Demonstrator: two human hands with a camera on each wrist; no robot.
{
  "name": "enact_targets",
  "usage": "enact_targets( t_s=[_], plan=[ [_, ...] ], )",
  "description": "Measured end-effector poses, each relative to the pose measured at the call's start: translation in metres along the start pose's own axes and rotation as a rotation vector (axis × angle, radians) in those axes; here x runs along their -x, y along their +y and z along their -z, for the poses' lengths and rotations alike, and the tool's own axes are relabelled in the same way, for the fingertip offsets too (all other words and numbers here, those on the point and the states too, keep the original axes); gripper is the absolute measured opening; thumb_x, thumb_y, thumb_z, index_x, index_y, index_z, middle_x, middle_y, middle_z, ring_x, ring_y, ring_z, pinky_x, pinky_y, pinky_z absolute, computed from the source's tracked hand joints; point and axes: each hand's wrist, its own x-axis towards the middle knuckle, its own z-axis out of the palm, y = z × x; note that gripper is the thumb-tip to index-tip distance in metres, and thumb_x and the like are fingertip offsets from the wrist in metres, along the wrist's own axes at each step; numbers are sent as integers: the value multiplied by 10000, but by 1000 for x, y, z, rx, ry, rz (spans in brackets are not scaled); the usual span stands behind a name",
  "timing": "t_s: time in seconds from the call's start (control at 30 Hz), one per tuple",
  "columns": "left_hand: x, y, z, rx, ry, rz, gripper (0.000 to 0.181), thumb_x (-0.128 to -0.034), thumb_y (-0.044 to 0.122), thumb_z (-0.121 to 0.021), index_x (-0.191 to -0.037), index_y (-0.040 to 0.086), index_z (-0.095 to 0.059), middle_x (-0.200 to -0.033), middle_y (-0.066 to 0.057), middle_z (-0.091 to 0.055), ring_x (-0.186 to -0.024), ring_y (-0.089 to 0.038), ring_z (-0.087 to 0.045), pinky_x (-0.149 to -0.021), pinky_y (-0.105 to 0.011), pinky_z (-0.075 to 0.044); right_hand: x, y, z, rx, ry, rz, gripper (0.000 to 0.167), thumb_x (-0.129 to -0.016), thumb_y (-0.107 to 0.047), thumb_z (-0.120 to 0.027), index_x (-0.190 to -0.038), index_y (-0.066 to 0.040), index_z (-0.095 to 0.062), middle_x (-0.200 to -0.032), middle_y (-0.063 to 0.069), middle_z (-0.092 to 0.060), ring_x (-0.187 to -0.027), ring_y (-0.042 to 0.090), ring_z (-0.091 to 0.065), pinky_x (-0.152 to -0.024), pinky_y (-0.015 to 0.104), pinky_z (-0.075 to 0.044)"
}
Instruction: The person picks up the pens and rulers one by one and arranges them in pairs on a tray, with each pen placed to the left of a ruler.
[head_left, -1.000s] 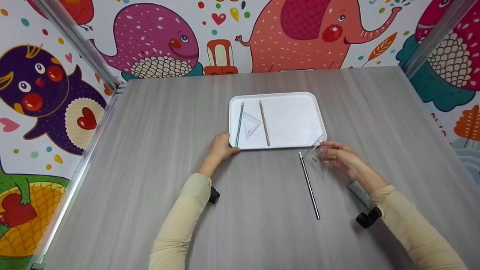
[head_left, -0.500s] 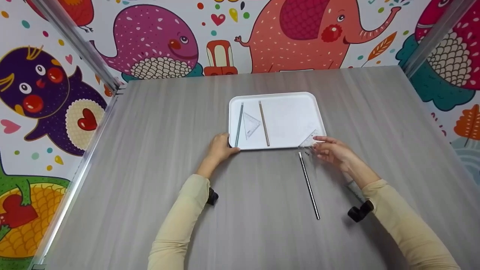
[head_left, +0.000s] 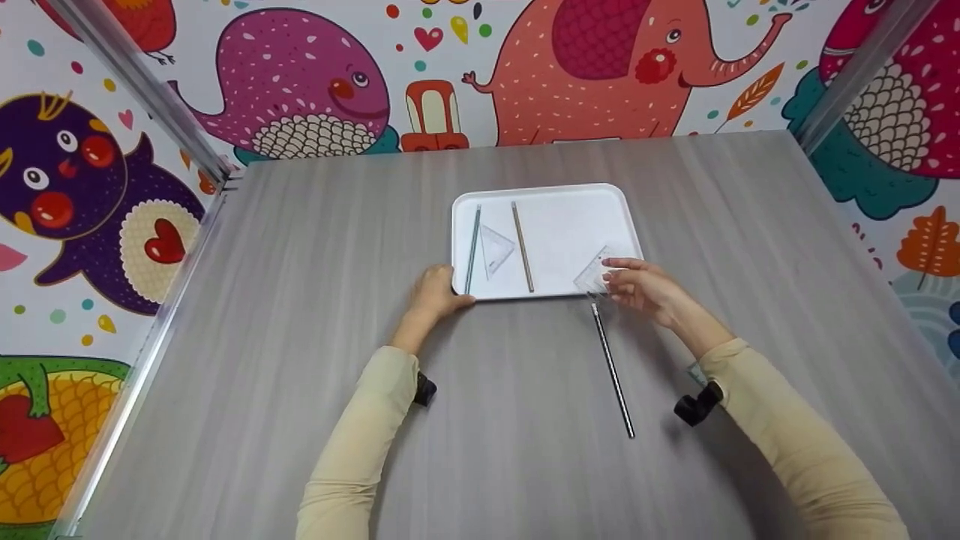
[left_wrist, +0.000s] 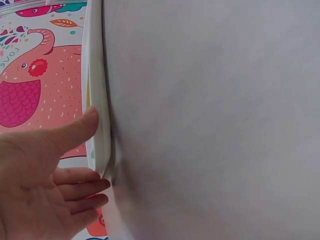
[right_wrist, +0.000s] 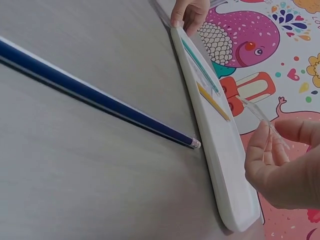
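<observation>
A white tray [head_left: 574, 225] lies on the table, and my left hand [head_left: 435, 292] holds its near left corner. In the left wrist view, the thumb [left_wrist: 82, 131] lies against the rim and the fingers sit around the corner. My right hand [head_left: 641, 289] pinches a clear plastic set square [head_left: 594, 274] above the tray's near right part. The right wrist view shows that set square [right_wrist: 257, 111] edge-on between thumb and fingers. In the tray lie a green pencil [head_left: 473, 249], a clear triangle [head_left: 496, 250] and a yellow-brown pencil [head_left: 523, 246].
A dark blue pencil [head_left: 613, 371] lies on the table in front of the tray, its eraser end near the rim. Beneath the right forearm a greyish-green flat piece [head_left: 697, 373] shows, mostly hidden. A cartoon-printed wall [head_left: 315, 82] stands behind the table.
My right hand has carried the clear set square leftward and inward, from the tray's near right corner to over its surface. The left hand keeps its hold on the tray.
</observation>
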Motion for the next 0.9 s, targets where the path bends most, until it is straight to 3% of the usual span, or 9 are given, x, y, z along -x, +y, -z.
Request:
enact_targets(
  t_s=[0.2,0.3,0.5,0.77,0.9],
  plan=[
    [0,1,0,-1,0,12,424,-739,283,-747,-996,-17,-592,-1000,-138,-598,-912,-261,-546,-794,-391,-443,-9,-5,-7,-34,31,13,176,-868,48,-488,-1009,-47,-536,-731,-5,-615,-637,78,-584,-616,195,-489],
    [0,0,-1,-3,0,13,419,-740,283,-746,-988,-17,-593,-994,-139,-597,-910,-263,-545,-793,-391,-442,-14,-7,-11,-68,34,30,152,-870,62,-469,-979,-35,-510,-703,-5,-606,-631,79,-576,-617,202,-483],
    [0,-2,-2,0,8,10,431,-733,280,-752,-993,-23,-589,-1000,-155,-601,-934,-284,-552,-806,-397,-442,-25,-11,-18,-70,70,24,229,-881,45,-473,-1106,14,-442,-690,-13,-613,-653,72,-580,-634,189,-487],
    [1,-3,-2,4,14,14,444,-739,282,-748,-1020,-21,-586,-1019,-158,-595,-953,-285,-548,-817,-398,-440,-35,-15,-21,-101,98,14,227,-885,43,-470,-1107,7,-442,-698,17,-604,-623,97,-603,-592,193,-504],
    [-1,-3,-3,3,4,14,447,-748,285,-739,-1030,-24,-580,-1015,-152,-591,-947,-280,-548,-813,-391,-441,-40,-14,-21,-78,113,26,337,-885,36,-476,-1215,36,-407,-712,15,-589,-638,101,-594,-605,199,-504]
  ],
)
